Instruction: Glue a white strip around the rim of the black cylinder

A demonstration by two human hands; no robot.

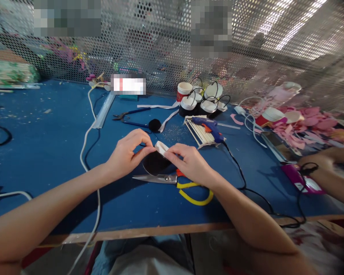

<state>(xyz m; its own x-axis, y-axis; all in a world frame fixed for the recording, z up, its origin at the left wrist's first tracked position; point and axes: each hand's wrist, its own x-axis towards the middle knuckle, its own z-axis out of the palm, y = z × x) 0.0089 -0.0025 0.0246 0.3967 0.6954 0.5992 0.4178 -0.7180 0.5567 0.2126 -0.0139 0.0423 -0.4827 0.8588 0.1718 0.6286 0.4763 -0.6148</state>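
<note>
My left hand (128, 152) and my right hand (190, 162) meet over the blue table (46, 152), both pinched on a small white strip (161, 147) held between their fingertips. Under the strip a round black piece (154, 163) hangs or rests between my hands. Yellow-handled scissors (177, 182) lie flat on the table just below my right hand, blades pointing left.
A blue glue gun (209, 127) rests on a bundle of white sticks, its black cord trailing right. Black-and-white cups (202, 100), pliers (129, 114), a black pompom (154, 125) and white cables lie behind. Pink cut-outs (309, 122) pile at right, where another person's hand (318, 160) rests.
</note>
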